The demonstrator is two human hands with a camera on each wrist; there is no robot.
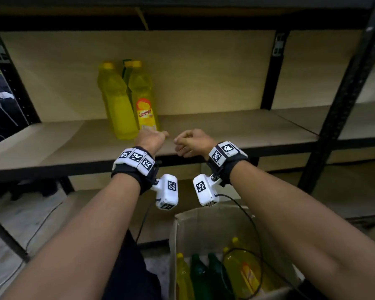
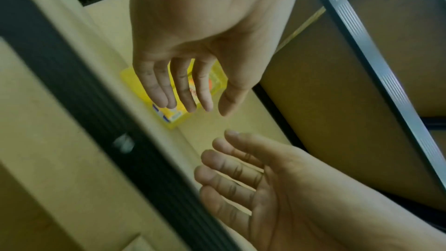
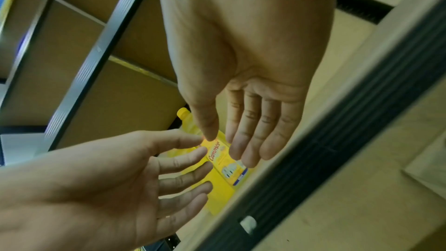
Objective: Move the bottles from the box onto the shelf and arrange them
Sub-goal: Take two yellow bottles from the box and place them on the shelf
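Two yellow bottles stand upright side by side on the middle shelf (image 1: pixel 225 126): a plain-sided one (image 1: pixel 117 100) and one showing an orange label (image 1: pixel 143 98). Part of a third shows behind them. My left hand (image 1: pixel 154 137) hovers just in front of the labelled bottle (image 2: pixel 172 118), fingers relaxed and holding nothing. My right hand (image 1: pixel 188 141) is close beside it, also relaxed and holding nothing. In the right wrist view both palms face each other in front of the bottle (image 3: pixel 224 159). Below, a cardboard box (image 1: pixel 204 215) holds several yellow (image 1: pixel 243 269) and green bottles (image 1: pixel 200 276).
Black metal uprights (image 1: pixel 342 109) frame the shelf, and its dark front rail (image 1: pixel 74 167) runs below my hands. Bare shelf board lies left and right of the bottles. A black cable (image 1: pixel 256 234) loops over the box. A lower shelf (image 1: pixel 312 191) sits beneath.
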